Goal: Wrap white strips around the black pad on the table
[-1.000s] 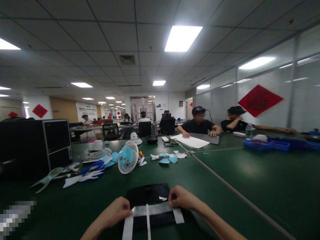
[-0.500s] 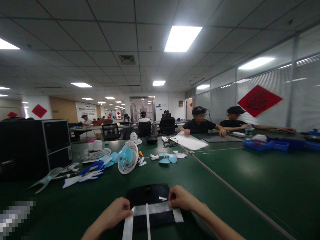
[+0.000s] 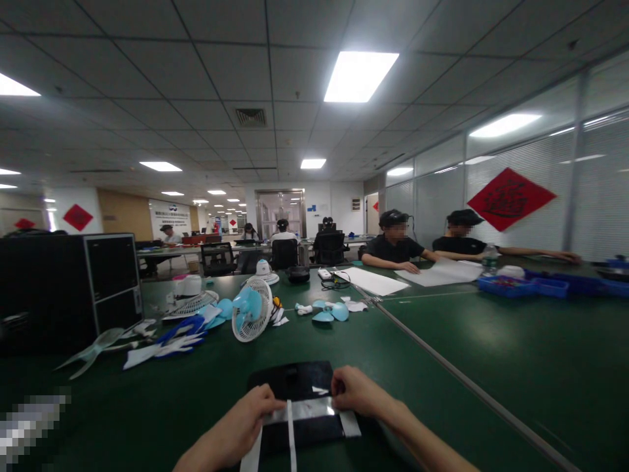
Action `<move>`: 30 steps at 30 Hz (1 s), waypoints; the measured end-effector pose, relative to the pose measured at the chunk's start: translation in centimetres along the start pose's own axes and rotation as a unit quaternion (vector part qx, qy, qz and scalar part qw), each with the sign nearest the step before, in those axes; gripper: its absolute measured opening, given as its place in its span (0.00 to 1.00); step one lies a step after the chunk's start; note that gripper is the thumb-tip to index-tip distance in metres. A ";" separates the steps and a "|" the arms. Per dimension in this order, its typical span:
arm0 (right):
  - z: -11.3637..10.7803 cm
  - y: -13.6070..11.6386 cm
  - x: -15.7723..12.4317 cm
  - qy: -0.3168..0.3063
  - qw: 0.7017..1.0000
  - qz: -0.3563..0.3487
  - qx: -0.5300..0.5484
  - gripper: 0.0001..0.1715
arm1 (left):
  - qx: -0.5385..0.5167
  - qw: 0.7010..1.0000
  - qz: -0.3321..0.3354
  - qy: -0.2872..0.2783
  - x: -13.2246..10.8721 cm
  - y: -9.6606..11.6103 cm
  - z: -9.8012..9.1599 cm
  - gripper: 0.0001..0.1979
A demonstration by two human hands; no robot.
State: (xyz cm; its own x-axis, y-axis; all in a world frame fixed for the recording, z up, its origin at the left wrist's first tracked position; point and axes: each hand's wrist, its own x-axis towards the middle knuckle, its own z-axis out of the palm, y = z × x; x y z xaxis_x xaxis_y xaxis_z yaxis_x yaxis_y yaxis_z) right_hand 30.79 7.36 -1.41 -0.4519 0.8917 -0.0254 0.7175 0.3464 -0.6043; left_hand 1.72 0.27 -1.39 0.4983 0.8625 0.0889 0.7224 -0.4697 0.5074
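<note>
While white strips (image 3: 291,436) run across the tabletop's (image 3: 211,387) near side, my two hands stand apart at either end of a silvery strip (image 3: 314,409) laid crosswise over a black panel (image 3: 289,370). My left hand (image 3: 250,412) has its fingers bunched near the strip's left end; whether they pinch or merely press, I cannot tell. My right hand (image 3: 362,391) is clamped by its fingertips on the opposite end, a spread that would seem to keep the strip straight and level. The panel rests directly before me, probably so that both hands can bear on it evenly, with a small white scrap (image 3: 319,391) on its surface just beside my right fingertips.

Beyond, a blue-and-white glove (image 3: 170,343) and a caged fan head (image 3: 252,310) lie toward the left, the fan head tipped up on the rim of its white guard. A pale blue fan blade (image 3: 330,312) sits near the middle, apart from the cage, perhaps set there to leave the near space free for handwork. A black computer tower (image 3: 49,288) borders the left side.

Farther off, a co-worker in a dark shirt (image 3: 396,246) sits with a hand near white sheets (image 3: 376,282), which are spread flat, likely for easy reach. Blue trays (image 3: 506,286) hold small pieces too blurred to identify, near an upright clear bottle (image 3: 490,259); office chairs (image 3: 285,252) stand in the background.
</note>
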 end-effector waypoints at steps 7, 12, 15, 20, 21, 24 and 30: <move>-0.3 -0.8 -0.4 0.023 0.999 -0.016 -0.026 0.09 | 0.028 0.999 -0.001 -0.025 0.0 1.0 0.2 0.27; 0.7 -3.8 -2.1 0.096 0.970 -0.207 -0.087 0.13 | 0.026 0.999 0.008 -0.019 0.1 1.4 0.1 0.30; 2.6 -5.4 -2.8 0.014 0.950 -0.288 -0.121 0.15 | 0.030 0.999 0.017 -0.018 0.3 1.4 0.3 0.31; 5.0 -6.0 -2.9 0.022 0.942 -0.290 -0.166 0.17 | 0.047 0.999 0.019 -0.018 0.4 1.4 0.5 0.31; 5.2 -5.9 -2.9 0.030 0.941 -0.289 -0.173 0.17 | 0.047 0.999 0.020 -0.017 0.4 1.4 0.6 0.31; 5.4 -5.7 -3.0 0.036 0.936 -0.292 -0.192 0.17 | 0.047 0.999 0.022 -0.011 0.4 1.3 0.6 0.31; 5.9 -4.6 -3.7 0.029 0.926 -0.316 -0.206 0.19 | 0.043 0.999 0.025 -0.014 0.5 0.9 0.6 0.32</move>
State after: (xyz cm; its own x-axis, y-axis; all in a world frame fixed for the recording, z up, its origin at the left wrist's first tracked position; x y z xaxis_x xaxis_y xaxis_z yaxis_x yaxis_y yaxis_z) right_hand 26.02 0.72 -3.27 -0.8294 0.4833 0.2802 0.4666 0.8751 -0.1284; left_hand 2.94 0.16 -1.39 0.5472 0.8323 0.0887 0.7340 -0.5281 0.4271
